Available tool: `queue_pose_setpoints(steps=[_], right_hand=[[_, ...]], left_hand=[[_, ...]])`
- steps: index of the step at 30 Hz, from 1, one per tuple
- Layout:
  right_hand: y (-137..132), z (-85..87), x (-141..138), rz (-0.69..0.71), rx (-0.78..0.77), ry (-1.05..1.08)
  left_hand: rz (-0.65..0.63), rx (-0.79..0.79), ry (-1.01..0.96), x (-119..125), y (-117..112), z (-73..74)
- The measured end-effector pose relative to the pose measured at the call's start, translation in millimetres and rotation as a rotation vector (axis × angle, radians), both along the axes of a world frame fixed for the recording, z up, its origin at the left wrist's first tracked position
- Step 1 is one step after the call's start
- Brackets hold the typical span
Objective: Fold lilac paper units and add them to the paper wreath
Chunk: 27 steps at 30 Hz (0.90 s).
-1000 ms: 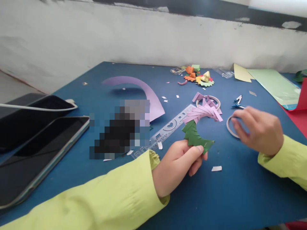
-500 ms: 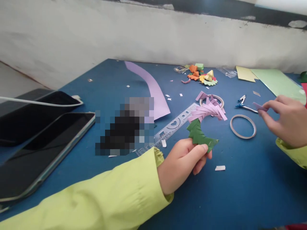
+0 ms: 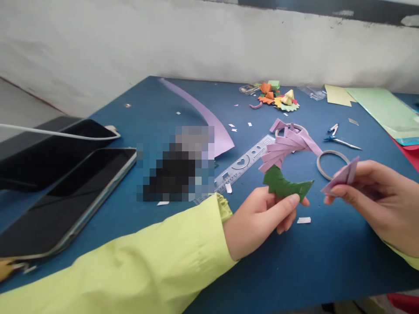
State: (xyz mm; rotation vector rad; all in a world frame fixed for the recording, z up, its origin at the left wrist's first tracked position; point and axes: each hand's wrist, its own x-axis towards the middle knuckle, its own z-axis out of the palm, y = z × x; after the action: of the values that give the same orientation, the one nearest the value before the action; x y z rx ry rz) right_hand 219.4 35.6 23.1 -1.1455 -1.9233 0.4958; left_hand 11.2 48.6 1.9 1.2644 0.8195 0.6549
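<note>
My left hand (image 3: 266, 216) pinches the green end of a curved folded-paper wreath (image 3: 283, 144), thumb on top. Its green part (image 3: 288, 185) is nearest me, and overlapping purple strips make up the rest, arching up and to the right. Between the thumb and fingers of my right hand (image 3: 379, 196) is a small folded piece of purple paper (image 3: 342, 176), its point toward the green end but apart from it. One roll of tape (image 3: 319, 163) lies just behind that piece. A second tape roll (image 3: 278, 131) is partly hidden behind the purple strips.
A clear ruler (image 3: 245, 161) and a curling purple sheet (image 3: 212, 117) lie left of the wreath. Compasses (image 3: 343, 141), folded colourful paper pieces (image 3: 278, 96) and green paper (image 3: 382, 109) are farther back. A tablet (image 3: 75, 196) is on the left; paper scraps (image 3: 303, 220) are scattered about.
My right hand has come left and toward me, bringing the folded purple piece close to the wreath's green end. My left hand still holds the wreath, slightly shifted in view.
</note>
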Motion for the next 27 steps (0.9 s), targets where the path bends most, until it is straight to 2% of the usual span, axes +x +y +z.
queue_pose_setpoints(steps=[6, 9, 14, 17, 21, 27], right_hand=[[4, 2.0, -7, -0.026, -0.217, 0.264], [3, 0.7, -9, 0.022, -0.371, 0.421], [2, -0.9, -13, 0.008, -0.365, 0.469], [3, -1.3, -13, -0.021, -0.331, 0.401], [7, 0.3, -7, -0.038, -0.235, 0.135], [11, 1.4, 2, 0.064, -0.231, -0.059]], left_hand=[[0.011, -0.08, -0.102, 4, 1, -2.9], [0.025, -0.088, -0.132, 5, 2, -4.1], [0.02, -0.084, -0.145, 5, 2, -3.6], [0.015, -0.066, -0.126, 5, 2, -3.2], [0.032, -0.043, -0.084, 5, 2, -2.9], [0.046, -0.065, -0.038, 4, 1, -0.9]])
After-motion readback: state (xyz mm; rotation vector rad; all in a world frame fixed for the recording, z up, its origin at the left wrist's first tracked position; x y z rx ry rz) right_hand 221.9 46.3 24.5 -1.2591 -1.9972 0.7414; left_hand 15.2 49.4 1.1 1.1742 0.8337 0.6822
